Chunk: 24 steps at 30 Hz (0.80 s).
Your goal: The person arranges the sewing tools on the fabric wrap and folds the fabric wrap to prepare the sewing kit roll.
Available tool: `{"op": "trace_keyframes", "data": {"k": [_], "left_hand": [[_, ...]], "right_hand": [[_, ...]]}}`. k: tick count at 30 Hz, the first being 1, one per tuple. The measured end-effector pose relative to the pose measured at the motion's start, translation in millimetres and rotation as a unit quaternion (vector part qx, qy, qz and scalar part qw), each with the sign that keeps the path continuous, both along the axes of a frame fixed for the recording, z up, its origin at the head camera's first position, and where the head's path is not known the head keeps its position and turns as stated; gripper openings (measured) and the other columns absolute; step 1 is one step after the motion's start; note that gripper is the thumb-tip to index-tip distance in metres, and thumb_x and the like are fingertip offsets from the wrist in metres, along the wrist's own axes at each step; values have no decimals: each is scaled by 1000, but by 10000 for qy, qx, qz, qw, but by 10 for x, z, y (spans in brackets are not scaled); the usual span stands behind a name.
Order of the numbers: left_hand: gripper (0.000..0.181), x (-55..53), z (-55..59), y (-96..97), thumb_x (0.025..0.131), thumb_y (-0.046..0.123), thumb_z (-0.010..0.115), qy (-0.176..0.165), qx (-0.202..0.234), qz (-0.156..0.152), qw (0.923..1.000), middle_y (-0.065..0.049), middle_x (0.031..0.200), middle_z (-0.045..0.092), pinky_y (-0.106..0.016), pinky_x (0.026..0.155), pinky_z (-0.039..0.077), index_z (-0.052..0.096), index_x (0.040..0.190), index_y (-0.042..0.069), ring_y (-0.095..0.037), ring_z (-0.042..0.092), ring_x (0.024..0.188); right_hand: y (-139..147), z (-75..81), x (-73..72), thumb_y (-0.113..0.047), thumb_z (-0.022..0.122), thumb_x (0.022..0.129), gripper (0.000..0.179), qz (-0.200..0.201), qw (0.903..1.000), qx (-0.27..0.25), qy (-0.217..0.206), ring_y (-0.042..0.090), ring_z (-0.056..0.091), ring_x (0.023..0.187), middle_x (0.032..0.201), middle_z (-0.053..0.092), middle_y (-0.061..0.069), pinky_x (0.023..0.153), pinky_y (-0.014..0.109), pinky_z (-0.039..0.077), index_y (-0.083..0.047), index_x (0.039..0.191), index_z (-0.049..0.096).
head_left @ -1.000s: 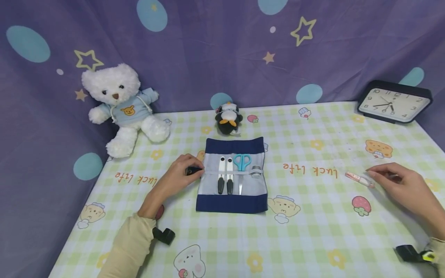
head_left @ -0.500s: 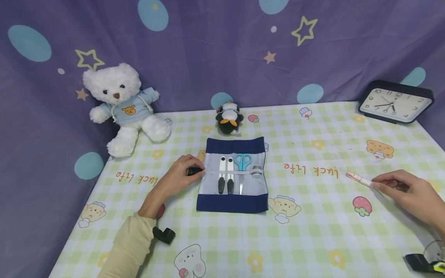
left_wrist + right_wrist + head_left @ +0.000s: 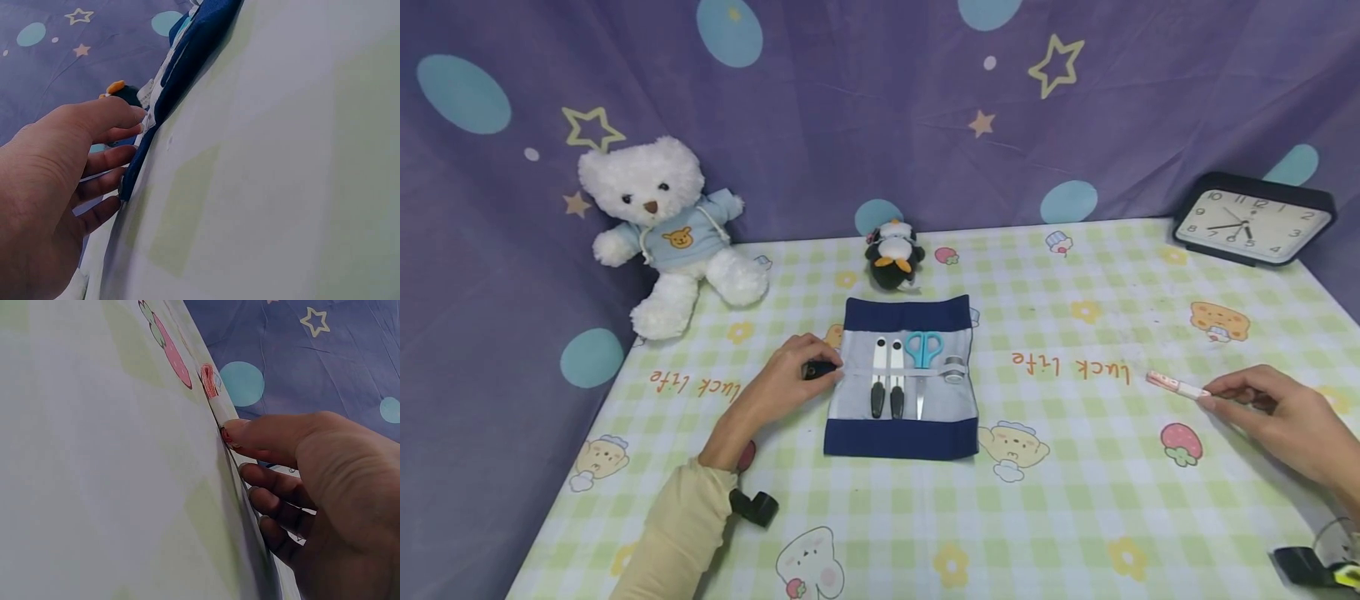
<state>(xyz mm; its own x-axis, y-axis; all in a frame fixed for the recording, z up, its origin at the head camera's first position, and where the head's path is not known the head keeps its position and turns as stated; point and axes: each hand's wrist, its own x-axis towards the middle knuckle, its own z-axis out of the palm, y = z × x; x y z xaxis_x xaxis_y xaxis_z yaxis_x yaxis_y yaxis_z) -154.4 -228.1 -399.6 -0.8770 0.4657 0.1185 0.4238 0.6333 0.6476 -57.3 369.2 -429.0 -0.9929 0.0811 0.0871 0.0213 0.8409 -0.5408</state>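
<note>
A navy and grey fabric sewing kit pouch (image 3: 900,439) lies unfolded mid-table. An elastic band holds two white tools with black tips (image 3: 877,379), blue-handled scissors (image 3: 922,352) and a small clear container (image 3: 953,370) across it. My left hand (image 3: 786,372) pinches the pouch's left edge beside a dark strap (image 3: 817,368); in the left wrist view, the thumb and index finger meet at that edge. Far to the right, my right hand (image 3: 1273,417) pinches the near end of a slim white and red strip (image 3: 1172,384). Red thread-like lines show on the strip (image 3: 209,381) in the right wrist view.
A white teddy bear (image 3: 662,233) sits at the back left, and a penguin toy (image 3: 893,257) stands behind the pouch. A black clock (image 3: 1253,221) leans at the back right. A checked cloth (image 3: 1060,517) covers the table; a purple curtain (image 3: 865,125) hangs behind.
My right hand has moved slightly down and to the right, and its thumb and fingertip have closed on the strip's end. The left hand and the pouch have stayed put.
</note>
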Motion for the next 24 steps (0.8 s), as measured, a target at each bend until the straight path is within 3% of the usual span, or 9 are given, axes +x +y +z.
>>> {"op": "trace_keyframes", "data": {"k": [9,17,24], "left_hand": [[11,3,-7,1,96,17,77,-4,-12,-19,10000,-1,109,64,-46,91,47,76,106,13,-23,56,106],[11,-3,-16,2,94,13,79,85,-6,-79,9999,-1,107,64,-45,91,48,75,104,12,-23,56,104],[12,-11,-26,8,94,13,79,123,-69,-84,9999,-1,107,64,-45,92,47,76,105,12,-23,56,105]], "right_hand": [[-16,20,-14,-12,77,96,16,-89,9997,-162,175,-10,51,72,98,70,14,59,12,40,-1,106,72],[-62,81,-50,-15,73,99,18,-170,9977,-611,252,-13,55,74,89,57,-30,61,9,43,-1,109,72],[-105,82,-90,-14,72,100,16,-18,9946,-906,498,-16,56,79,89,61,-30,65,7,44,-2,110,71]]}}
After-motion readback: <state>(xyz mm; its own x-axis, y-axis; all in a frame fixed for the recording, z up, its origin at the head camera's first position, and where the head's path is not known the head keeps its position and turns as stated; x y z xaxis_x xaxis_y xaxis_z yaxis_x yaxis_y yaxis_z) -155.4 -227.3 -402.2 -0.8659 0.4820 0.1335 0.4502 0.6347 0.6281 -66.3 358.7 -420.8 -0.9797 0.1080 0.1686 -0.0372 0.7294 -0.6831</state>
